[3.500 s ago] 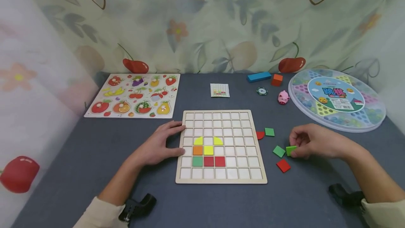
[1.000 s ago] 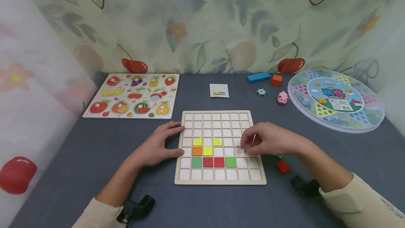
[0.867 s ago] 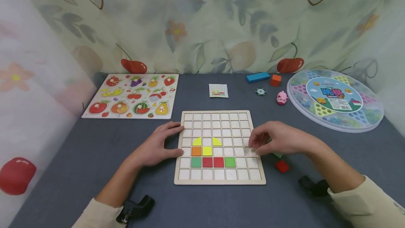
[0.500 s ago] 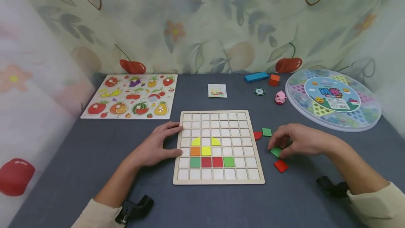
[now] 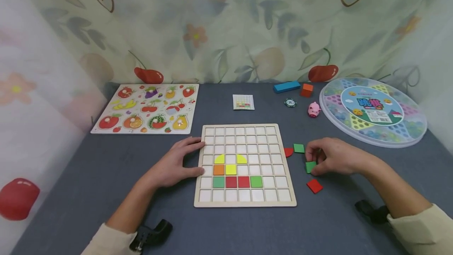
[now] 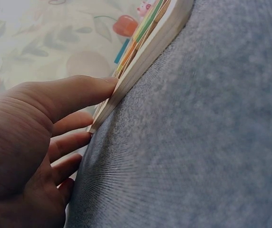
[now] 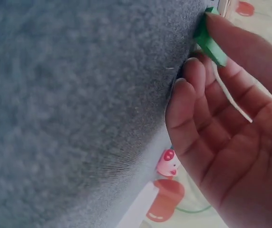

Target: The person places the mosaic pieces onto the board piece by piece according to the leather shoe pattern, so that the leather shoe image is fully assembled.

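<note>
A wooden grid board (image 5: 245, 204) lies in the middle of the table, with yellow, orange, red and green tiles in some of its squares. My left hand (image 5: 175, 163) rests at its left edge, thumb and fingertips touching the frame; the left wrist view shows the thumb (image 6: 79, 92) stretched out against the board's rim. Right of the board, my right hand (image 5: 334, 156) pinches a green square tile (image 5: 310, 167) between thumb and fingers, at the tabletop. In the right wrist view the green tile (image 7: 211, 42) is tilted under the thumb. Nearby lie another green tile (image 5: 299, 148) and a red square tile (image 5: 314, 186).
A red rounded piece (image 5: 288, 152) lies against the board's right edge. Farther back are a fruit puzzle (image 5: 148, 107), a pattern card (image 5: 243, 102), a blue block (image 5: 286, 86), an orange cube (image 5: 306, 90), a chip (image 5: 290, 102), a pink pig (image 5: 313, 109) and a round game box (image 5: 375, 111).
A light green tile has gone from my right hand into the board's row beside the red tiles. The right hand has moved back right and turned another green tile. My left hand has stayed put.
</note>
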A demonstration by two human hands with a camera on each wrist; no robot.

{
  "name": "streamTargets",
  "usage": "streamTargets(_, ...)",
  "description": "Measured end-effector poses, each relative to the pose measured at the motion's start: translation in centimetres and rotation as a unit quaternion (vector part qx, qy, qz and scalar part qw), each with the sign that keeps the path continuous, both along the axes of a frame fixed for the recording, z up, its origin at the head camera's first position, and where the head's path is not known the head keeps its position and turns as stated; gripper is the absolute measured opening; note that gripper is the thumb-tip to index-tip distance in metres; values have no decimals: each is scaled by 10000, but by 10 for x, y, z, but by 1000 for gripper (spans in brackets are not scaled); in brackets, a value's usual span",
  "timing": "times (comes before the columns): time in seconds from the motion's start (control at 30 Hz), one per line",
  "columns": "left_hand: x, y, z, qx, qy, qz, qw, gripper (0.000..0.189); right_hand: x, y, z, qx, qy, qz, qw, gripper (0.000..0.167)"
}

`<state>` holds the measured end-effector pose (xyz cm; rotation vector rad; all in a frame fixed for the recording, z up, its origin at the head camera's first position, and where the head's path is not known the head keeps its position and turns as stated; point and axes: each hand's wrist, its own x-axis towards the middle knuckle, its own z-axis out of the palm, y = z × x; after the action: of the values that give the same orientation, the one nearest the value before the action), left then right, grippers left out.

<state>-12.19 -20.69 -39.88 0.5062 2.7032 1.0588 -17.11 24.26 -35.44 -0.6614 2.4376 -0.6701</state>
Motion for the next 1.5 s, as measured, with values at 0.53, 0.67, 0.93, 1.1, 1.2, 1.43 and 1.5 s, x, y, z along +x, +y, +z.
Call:
streamTargets(0.53,0,0,0,18,-25,18,10000,77,3,-24,10,-833,-367,112,9958,22)
streamTargets(0.67,-1,0,0,-1,-12,19,10000,76,4,-45,10,-951,-590,287,9933,16)
streamTargets(0.93,-1,-1,0,10,-25,6,10000,76,10,-80,8,-1035,-966,509,9886,6)
streamTargets(1.1,0,-2,0,16,-17,-28,10000,76,12,-93,6,-879,-851,641,9904,6)
streamTargets(1.2,0,-1,1,4,-14,-27,10000,76,12,-97,5,-748,-771,597,9924,8)
streamTargets(1.43,0,0,2,-41,21,-10,10000,77,16,-100,5,-484,-359,430,9973,8)
streamTargets(1.5,1,0,2,-40,39,-2,10000,76,17,-100,5,-462,-178,498,9975,9)
